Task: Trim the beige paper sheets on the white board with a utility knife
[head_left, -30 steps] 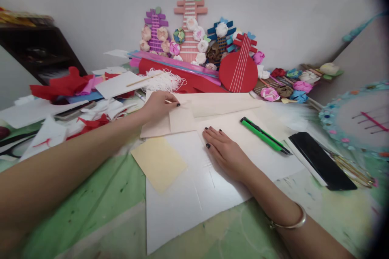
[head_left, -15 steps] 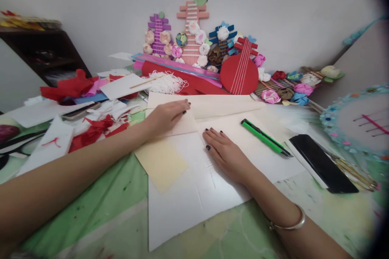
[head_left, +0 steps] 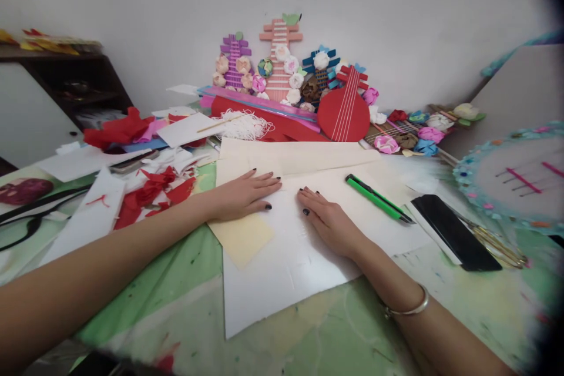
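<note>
"Where's the cream paper (head_left: 264,155)?"
"Across the white board's (head_left: 282,288) far part, under the left hand (head_left: 244,194), flat, fingers spread."
"Right hand (head_left: 330,222)?"
"Flat, fingers together, left of the green cutter (head_left: 374,195); desk (head_left: 321,335) borders the board's near edge."

Soft, greyish light with faint glare on the white board (head_left: 286,276) (wide-angle stretch, dark corners at right)

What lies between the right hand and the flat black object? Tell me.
In the head view, the green cutter lies aslant between the right hand and the flat black object, with a white strip along the latter's left edge.
</note>
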A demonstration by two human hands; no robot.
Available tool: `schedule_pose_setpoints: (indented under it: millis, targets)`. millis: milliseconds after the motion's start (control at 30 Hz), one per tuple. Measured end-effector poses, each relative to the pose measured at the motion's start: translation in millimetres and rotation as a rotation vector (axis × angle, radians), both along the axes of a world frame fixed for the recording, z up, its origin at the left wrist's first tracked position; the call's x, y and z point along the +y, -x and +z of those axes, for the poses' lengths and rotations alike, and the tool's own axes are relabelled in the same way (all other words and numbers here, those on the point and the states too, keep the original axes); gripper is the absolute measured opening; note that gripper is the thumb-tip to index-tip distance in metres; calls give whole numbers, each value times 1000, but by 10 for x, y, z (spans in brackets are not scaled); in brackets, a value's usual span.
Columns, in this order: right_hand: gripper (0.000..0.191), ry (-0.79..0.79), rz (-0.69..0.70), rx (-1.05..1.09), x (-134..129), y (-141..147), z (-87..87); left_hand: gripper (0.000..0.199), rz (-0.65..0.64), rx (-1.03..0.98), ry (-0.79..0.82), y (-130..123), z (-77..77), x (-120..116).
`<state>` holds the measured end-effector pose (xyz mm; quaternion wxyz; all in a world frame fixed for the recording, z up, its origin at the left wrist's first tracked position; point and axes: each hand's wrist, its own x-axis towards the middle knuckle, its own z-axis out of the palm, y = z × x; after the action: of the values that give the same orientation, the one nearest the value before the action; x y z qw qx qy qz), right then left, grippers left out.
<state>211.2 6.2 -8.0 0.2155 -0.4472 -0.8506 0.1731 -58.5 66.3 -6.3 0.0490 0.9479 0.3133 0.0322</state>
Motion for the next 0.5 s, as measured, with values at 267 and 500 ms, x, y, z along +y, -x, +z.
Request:
schedule_pose_setpoints:
  millis: [267, 500]
  targets:
    - [38, 30, -274, 391, 35, -120, -32, 59, -5, 46, -3, 16, 16, -27]
    - [36, -77, -289, 472, -64, -96, 158, 59, -25, 5, -67, 16, -14, -10]
